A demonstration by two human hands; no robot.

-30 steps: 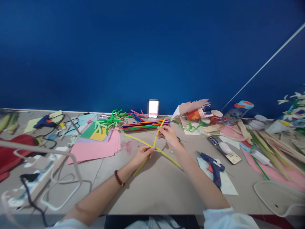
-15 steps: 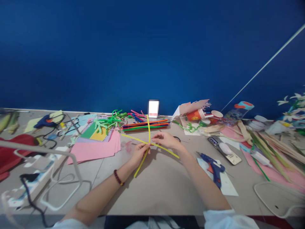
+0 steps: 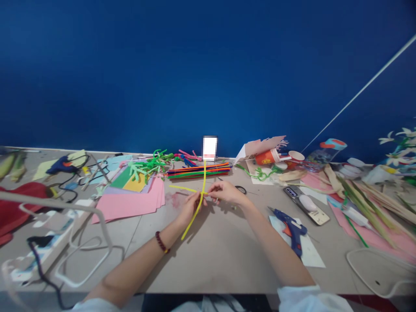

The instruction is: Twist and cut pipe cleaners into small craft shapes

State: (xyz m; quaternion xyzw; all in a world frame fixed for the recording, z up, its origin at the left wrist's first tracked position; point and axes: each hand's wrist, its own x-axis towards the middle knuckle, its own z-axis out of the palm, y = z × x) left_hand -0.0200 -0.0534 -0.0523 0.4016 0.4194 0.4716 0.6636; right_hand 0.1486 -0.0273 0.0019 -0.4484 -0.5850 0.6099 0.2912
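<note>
Two yellow pipe cleaners cross each other above the middle of the table. My left hand pinches them at the crossing. My right hand has its fingers closed on the right-hand arm of the crossed pipe cleaners, close to the crossing; most of that arm is hidden by the hand. One arm points up and away, another to the left, and a third slants down toward me. Behind my hands lies a bundle of coloured pipe cleaners.
Pink paper sheets and green twisted pipe cleaners lie to the left, near a power strip. On the right are a glue gun, a phone, scissors and red paper cups. A blue wall rises behind.
The right-hand arm of the pipe cleaners, which stretched out past my right hand, is now mostly hidden at my right fingers. The crossing has tilted slightly; my left hand stays at it.
</note>
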